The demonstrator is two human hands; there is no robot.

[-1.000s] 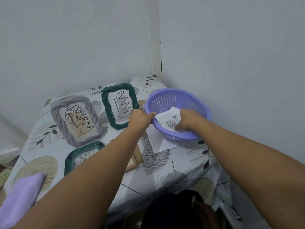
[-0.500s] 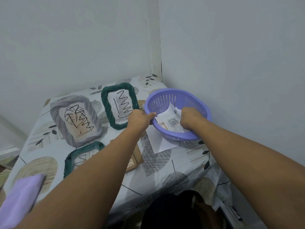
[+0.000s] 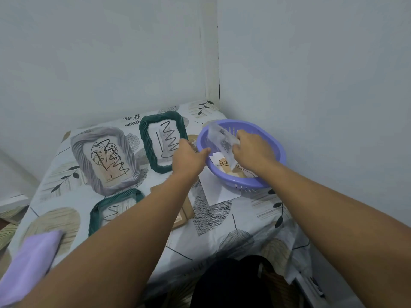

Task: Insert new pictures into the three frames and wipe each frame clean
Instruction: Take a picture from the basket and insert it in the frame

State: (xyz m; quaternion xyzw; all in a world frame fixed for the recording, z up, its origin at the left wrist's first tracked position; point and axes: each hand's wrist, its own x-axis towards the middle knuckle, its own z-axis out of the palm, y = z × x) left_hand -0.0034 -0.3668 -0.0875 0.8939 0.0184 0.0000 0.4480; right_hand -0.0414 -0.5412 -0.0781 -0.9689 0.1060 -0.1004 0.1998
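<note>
Three frames (image 3: 104, 158) left on table (image 3: 222, 218); basket (image 3: 266, 174) right, papers (image 3: 222, 141) inside.

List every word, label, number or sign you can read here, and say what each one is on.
No text can be read.
Grey frame: small print at the picture's lower edge, too small to read; the black marks are scribbles, not letters.
Upper green frame: faint print near the top, blurred; zigzag scribble only.
Brown card under the left forearm: a pale label, unreadable.
Paper held by the right hand: a dark drawing, no legible words.
</note>
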